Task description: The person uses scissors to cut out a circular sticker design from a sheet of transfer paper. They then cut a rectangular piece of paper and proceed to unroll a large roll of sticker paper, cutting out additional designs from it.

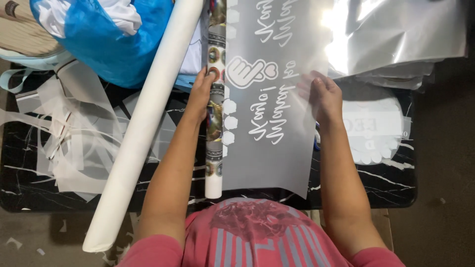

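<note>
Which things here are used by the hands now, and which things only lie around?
In use:
left hand on printed roll
right hand under translucent film sheet

Lying about:
white roll
blue bag
film scraps
stack of shiny sheets

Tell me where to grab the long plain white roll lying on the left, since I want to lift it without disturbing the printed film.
Grip the plain white roll around its middle, coming from its left side, over the film scraps. It lies diagonally, and the left hand and printed roll crowd its right side. Its near end overhangs the table edge, so an end grip would probably tip it.
</note>
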